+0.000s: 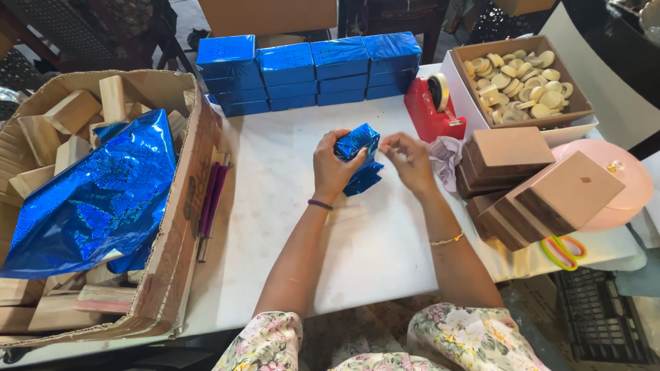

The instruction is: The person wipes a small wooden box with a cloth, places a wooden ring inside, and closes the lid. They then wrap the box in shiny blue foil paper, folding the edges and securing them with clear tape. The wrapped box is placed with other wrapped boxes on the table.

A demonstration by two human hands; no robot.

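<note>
Block: small block half-wrapped in shiny blue foil (357,156), held above the white table (289,206), centre.
Technique: you should keep the foil taut and crease each fold flat.
Left hand (335,167): closed around the block's left side.
Right hand (411,159): fingertips pinched, apparently on tape, just right of the block.
Far: stacked blue-wrapped blocks (309,72); red tape dispenser (433,110).

Glossy blue foil wrap (357,154); matt wooden blocks (72,110); cardboard box (185,227).
</note>
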